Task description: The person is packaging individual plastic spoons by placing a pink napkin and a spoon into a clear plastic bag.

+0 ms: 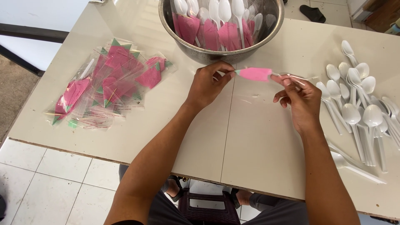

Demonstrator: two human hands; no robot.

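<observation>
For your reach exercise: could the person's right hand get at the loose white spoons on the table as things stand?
Probably yes: the spoons lie just beside the right hand with bare table between, but that hand is holding a pink wrapped piece.

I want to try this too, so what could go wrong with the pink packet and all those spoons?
1. The pink packet is pinched only at its ends by the left hand and right hand, so it might slip or tear.
2. The white spoons lie loose near the table edge; an elbow could knock some off.
3. The metal bowl looks crowded, so more packets might spill.
</observation>
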